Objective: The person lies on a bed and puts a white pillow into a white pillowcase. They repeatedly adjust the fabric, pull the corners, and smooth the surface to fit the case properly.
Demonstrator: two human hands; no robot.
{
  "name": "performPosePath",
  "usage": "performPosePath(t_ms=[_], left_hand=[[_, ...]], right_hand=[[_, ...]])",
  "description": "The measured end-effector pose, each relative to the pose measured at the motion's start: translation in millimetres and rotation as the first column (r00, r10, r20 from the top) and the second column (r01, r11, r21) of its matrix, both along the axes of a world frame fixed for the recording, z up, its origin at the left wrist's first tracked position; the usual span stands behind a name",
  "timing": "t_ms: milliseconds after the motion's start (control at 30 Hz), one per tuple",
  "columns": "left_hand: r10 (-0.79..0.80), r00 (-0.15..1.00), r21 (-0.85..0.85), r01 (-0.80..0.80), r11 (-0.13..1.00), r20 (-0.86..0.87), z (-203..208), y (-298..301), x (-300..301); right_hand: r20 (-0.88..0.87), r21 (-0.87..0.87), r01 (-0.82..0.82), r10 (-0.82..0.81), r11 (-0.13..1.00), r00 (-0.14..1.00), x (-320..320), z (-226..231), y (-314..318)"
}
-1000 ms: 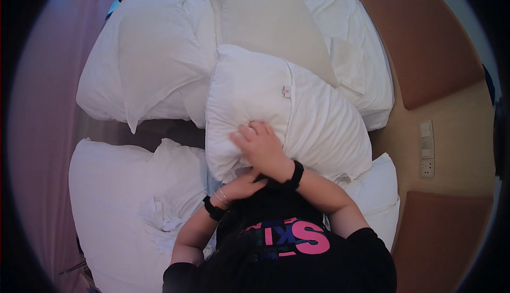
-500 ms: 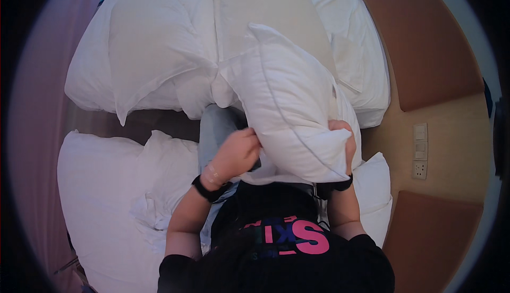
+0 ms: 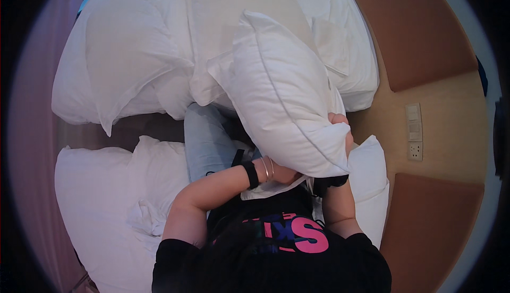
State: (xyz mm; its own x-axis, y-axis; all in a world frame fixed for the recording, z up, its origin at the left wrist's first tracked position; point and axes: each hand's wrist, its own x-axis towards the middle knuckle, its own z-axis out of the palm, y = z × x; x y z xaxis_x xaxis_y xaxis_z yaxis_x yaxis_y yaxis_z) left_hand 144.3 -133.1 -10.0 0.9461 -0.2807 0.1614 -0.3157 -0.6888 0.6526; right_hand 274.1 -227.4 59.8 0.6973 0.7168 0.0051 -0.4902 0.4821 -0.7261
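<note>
A plump white pillow (image 3: 287,96) with grey piping along its edge stands tilted in front of my body. My right hand (image 3: 341,120) grips its near right corner, the fingers curled over the edge and partly covered by fabric. My left hand (image 3: 285,174) reaches beneath the pillow's near end; its fingers are hidden there. A loose flap of white cloth (image 3: 271,189) hangs below the pillow by my left wrist, perhaps part of a pillowcase.
Ahead is a bed with white bedding (image 3: 361,80) and more white pillows (image 3: 138,43). Another white-covered bed (image 3: 101,203) lies at near left. On the right, a wooden wall carries brown padded panels (image 3: 414,33) and a switch and socket plate (image 3: 414,132). A pinkish curtain (image 3: 40,134) hangs at left.
My left hand has moved right from the pillow's left side to underneath its near end. My right hand keeps its hold on the corner. The view has shifted slightly.
</note>
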Motion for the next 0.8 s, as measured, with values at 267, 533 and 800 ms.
performPosePath(t_ms=[267, 533, 800], left_hand=[[0.173, 0.984, -0.108, -0.169, 0.98, 0.028, -15, 86, -52], [0.257, 0.965, -0.021, -0.256, 0.966, 0.047, 59, 63, -119], [0.546, 0.838, -0.176, -0.539, 0.824, -0.009, 33, 52, -136]], right_hand=[[0.616, -0.293, 0.018, 0.174, 0.956, 0.768, 1, 1, -12], [0.876, -0.455, 0.042, 0.438, 0.889, 0.202, -4, 14, 28], [0.902, -0.427, -0.488, 0.393, 0.761, -0.176, -35, 98, 78]])
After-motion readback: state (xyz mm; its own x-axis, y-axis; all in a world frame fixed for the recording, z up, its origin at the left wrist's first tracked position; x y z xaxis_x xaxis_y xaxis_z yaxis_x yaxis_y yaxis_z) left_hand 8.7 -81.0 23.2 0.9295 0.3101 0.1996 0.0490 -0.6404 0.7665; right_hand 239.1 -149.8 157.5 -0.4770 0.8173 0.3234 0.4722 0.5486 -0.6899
